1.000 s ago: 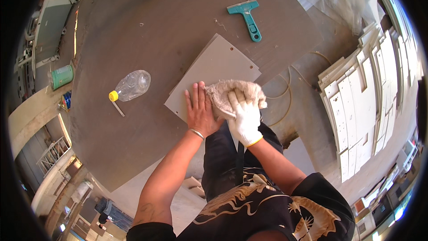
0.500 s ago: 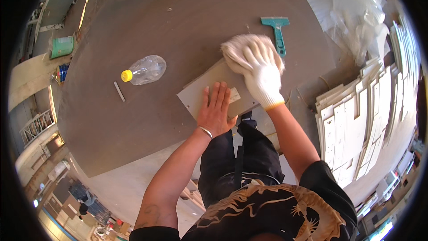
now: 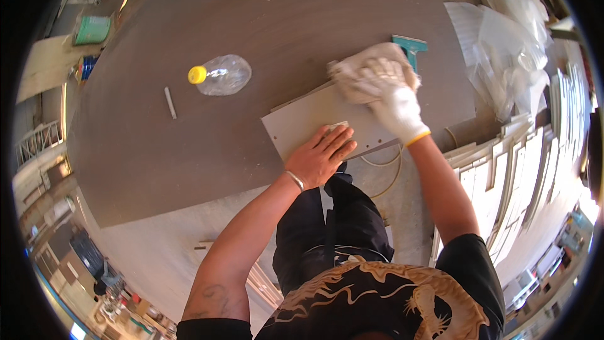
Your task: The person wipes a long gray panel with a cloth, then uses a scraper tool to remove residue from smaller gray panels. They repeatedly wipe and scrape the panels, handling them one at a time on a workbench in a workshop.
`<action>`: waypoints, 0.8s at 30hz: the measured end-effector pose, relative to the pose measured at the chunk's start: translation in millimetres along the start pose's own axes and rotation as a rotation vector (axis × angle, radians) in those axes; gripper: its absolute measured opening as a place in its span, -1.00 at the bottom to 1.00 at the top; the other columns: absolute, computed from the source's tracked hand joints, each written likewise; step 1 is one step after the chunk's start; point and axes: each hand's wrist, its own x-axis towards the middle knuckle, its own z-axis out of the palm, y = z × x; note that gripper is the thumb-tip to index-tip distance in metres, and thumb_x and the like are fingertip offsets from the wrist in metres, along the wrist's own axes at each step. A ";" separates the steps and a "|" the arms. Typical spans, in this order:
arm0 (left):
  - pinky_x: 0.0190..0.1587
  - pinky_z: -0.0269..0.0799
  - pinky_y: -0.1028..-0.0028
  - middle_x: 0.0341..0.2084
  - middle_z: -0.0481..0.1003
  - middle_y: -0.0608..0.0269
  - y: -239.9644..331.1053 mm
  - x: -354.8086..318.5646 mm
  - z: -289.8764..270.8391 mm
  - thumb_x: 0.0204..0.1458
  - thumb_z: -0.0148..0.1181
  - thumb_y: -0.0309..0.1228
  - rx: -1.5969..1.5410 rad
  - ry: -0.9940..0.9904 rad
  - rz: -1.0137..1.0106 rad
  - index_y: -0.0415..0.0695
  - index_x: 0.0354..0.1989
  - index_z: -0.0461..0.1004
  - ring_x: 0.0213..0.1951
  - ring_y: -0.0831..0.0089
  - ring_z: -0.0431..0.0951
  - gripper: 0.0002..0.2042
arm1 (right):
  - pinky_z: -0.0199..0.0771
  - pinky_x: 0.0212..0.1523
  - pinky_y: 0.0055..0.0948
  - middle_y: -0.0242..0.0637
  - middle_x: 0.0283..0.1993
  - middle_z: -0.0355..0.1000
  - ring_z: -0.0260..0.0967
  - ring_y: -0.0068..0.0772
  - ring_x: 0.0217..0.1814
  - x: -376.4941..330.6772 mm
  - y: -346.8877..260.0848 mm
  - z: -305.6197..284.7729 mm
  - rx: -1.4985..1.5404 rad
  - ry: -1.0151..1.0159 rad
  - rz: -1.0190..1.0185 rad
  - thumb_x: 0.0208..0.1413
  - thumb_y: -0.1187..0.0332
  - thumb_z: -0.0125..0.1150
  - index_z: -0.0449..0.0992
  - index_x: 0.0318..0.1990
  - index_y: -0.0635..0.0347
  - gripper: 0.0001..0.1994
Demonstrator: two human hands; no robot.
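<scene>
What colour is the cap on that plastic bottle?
Yellow; the cap on the clear bottle shows best in the head view.

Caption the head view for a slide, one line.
Gloved right hand presses a cloth on a grey panel; bare left hand lies flat on it.

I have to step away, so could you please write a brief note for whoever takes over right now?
Left hand: bare, flat on the near edge of the grey panel, pinning it down.
Right hand: white glove, pressing a beige cloth onto the panel's far end.
Nearby on the brown table: clear bottle with yellow cap, teal scraper partly behind the cloth, small white stick.
Done: cloth is at the far end; how much is wiped cannot be told.
Left: probably the near part under the left hand.
</scene>
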 end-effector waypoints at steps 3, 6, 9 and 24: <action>0.54 0.18 0.06 0.44 0.36 0.12 1.0 -0.8 0.4 0.20 0.30 -0.22 0.027 0.002 0.008 -0.03 0.50 0.33 0.51 0.15 0.28 -0.34 | 0.13 0.60 0.01 -0.13 0.39 0.49 0.25 0.02 0.57 3.7 -12.3 -2.4 0.016 -0.139 -0.109 0.34 0.35 0.01 0.49 0.46 -0.13 -0.46; 0.44 0.29 0.10 0.25 0.52 0.19 1.6 0.1 0.6 0.21 0.27 -0.24 -0.182 -0.341 -0.137 -0.03 0.43 0.44 0.34 0.19 0.46 -0.43 | 0.25 0.55 -0.01 -0.36 0.46 0.46 0.34 -0.15 0.52 15.8 -72.9 19.4 0.403 -0.114 -0.204 0.23 0.24 0.19 0.62 0.28 -0.13 -0.55; 0.49 0.24 0.08 0.31 0.49 0.18 2.2 1.5 0.0 0.24 0.24 -0.27 -0.059 -0.071 -0.047 0.03 0.46 0.40 0.41 0.17 0.41 -0.43 | 0.27 0.55 -0.05 -0.37 0.37 0.54 0.41 -0.15 0.48 8.4 -67.8 33.1 0.502 -0.134 -0.076 0.21 0.27 0.19 0.64 0.26 -0.18 -0.56; 0.51 0.23 0.16 0.47 0.34 0.21 1.5 2.9 -3.0 0.37 0.06 -0.20 -0.263 -0.036 -0.214 0.13 0.51 0.37 0.50 0.16 0.29 -0.47 | 0.18 0.50 -0.11 -0.51 0.19 0.47 0.24 -0.25 0.44 55.5 -152.7 17.4 0.284 -0.107 -0.809 0.13 0.25 0.24 0.69 0.01 -0.19 -0.71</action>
